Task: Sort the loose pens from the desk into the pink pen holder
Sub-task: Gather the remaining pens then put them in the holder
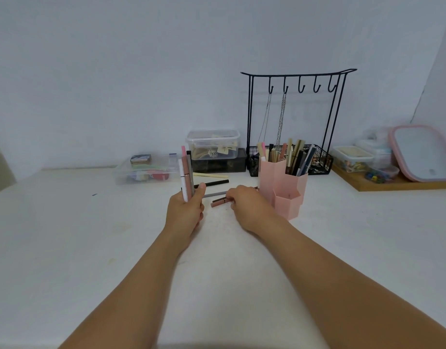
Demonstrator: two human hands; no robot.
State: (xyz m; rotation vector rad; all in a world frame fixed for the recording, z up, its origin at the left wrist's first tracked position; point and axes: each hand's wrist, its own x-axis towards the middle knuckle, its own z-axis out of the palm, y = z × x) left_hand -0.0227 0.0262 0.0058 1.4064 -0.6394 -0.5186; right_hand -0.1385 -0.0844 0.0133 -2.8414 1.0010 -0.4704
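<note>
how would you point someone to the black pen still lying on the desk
Start at the pink pen holder and look left past both hands. The black pen lies flat on the white desk, just in front of a cream pen; it is the only all-black one lying loose.

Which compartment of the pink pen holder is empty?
The lowest front compartment of the pink pen holder looks empty; pens stand upright in the taller ones.

Black hook rack [297, 79], clear boxes [213, 143], wooden tray [403, 185], pink-rimmed lid [423, 152]
</note>
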